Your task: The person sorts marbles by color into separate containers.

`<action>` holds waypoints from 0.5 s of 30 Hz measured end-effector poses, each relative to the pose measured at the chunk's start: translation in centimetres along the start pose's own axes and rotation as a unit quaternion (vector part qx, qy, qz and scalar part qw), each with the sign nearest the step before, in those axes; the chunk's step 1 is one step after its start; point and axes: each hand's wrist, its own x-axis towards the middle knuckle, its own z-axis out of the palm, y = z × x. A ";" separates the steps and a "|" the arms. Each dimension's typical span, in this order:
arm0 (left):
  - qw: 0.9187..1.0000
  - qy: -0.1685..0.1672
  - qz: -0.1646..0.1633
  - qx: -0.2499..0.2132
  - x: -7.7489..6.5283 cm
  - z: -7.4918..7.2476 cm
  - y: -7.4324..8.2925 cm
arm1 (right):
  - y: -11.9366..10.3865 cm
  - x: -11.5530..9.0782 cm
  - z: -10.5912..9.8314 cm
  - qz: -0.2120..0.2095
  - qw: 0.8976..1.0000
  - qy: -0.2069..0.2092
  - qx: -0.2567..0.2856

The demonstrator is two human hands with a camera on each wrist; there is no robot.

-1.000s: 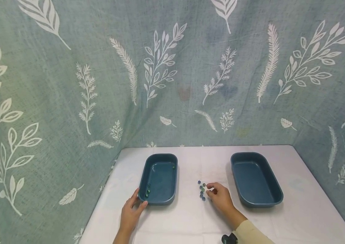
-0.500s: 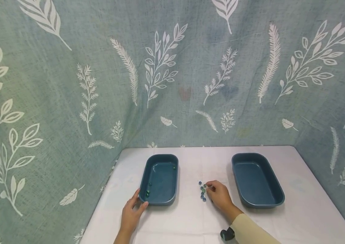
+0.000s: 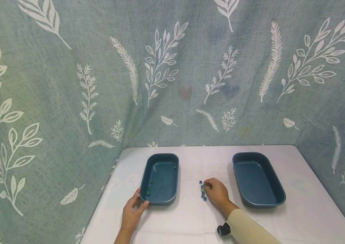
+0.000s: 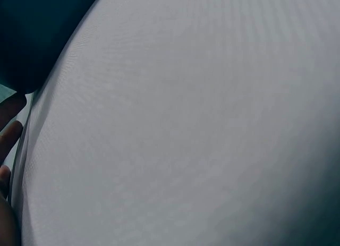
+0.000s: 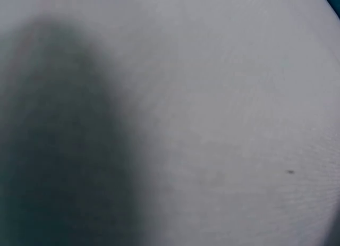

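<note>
In the head view, my left hand point(image 3: 131, 213) rests at the near left corner of the left blue tray point(image 3: 162, 203), fingers along its side and thumb at its front. The left wrist view catches fingertips point(image 4: 17, 101) touching the underside of the tray's corner. Several small green marbles point(image 3: 148, 194) lie inside that tray. Between the trays, several blue and green marbles point(image 3: 205, 199) form a loose line on the white cloth. My right hand point(image 3: 218, 194) is at this line, its curled index finger and thumb pinching a dark green marble point(image 3: 204, 185). The right wrist view shows mostly blurred cloth.
A second blue tray point(image 3: 258, 179) stands to the right of my right hand, with no marbles seen in it. White cloth point(image 3: 175, 227) covers the table. A leaf-patterned curtain point(image 3: 190, 67) hangs behind and at both sides.
My right hand has moved slightly forward and left, its index finger and thumb drawing together at a marble. The marbles in the left tray have rolled a little. The left hand stays at the tray.
</note>
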 end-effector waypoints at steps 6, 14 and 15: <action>1.000 -0.002 -0.005 0.008 0.0 -0.1 0.2 | -0.5 0.0 -0.4 0.007 1.000 -0.011 -0.003; 1.000 -0.006 -0.013 0.005 -0.2 -0.2 0.4 | -0.5 0.1 -0.7 0.002 1.000 -0.022 -0.003; 1.000 -0.007 -0.013 0.006 -0.2 -0.2 0.4 | -0.5 0.1 -0.7 0.001 1.000 -0.024 -0.005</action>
